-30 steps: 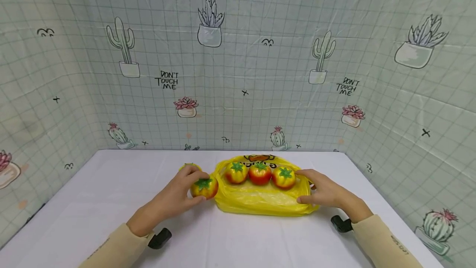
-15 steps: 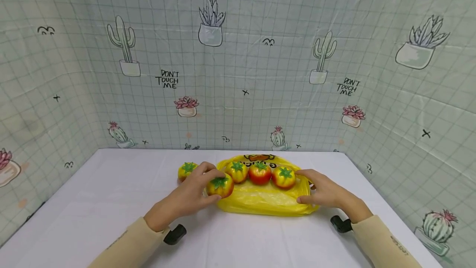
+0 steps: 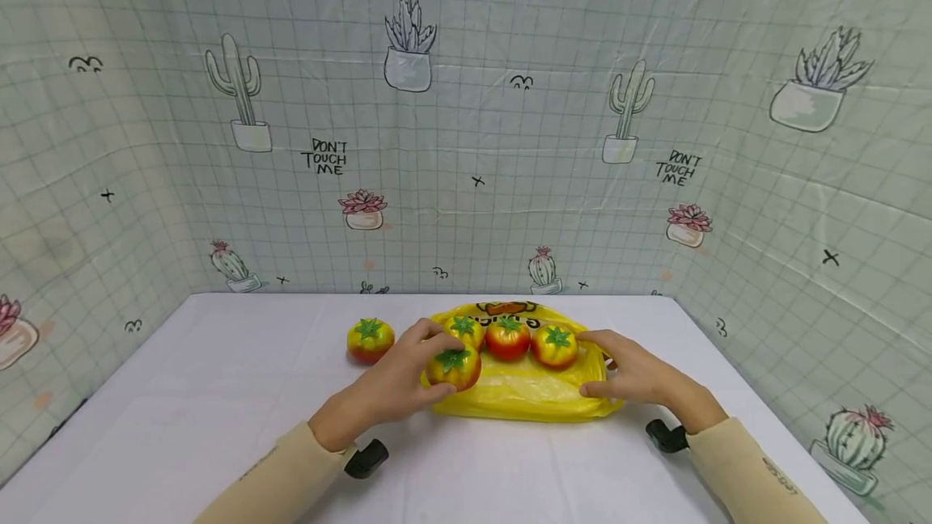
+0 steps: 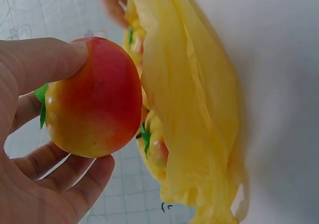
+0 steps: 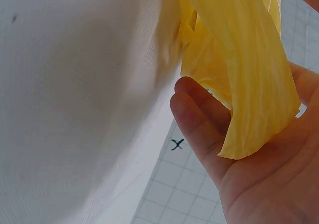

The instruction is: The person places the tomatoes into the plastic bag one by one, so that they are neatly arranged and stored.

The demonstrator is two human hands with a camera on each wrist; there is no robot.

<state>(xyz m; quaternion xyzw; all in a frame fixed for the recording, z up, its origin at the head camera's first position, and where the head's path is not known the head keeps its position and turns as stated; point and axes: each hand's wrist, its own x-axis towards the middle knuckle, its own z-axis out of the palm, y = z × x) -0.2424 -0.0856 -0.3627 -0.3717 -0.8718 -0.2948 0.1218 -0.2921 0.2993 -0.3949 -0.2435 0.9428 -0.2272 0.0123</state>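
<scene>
Fruit [image 3: 462, 373] gripped in our left hand [image 3: 391, 382] at the left end of a yellow bag [image 3: 527, 408]; our right hand [image 3: 635, 370], unclenched, touches its right side. We count three fruits [image 3: 507, 342] inside.

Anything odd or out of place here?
Nothing looks spilled or damaged. Only the lone tomato-like fruit left of the yellow bag stands out mildly: it sits on the white table, while three others are in the bag and the left hand holds a fifth.

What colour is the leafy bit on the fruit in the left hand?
Green. The leafy bit on that fruit shows best in the head view.
</scene>
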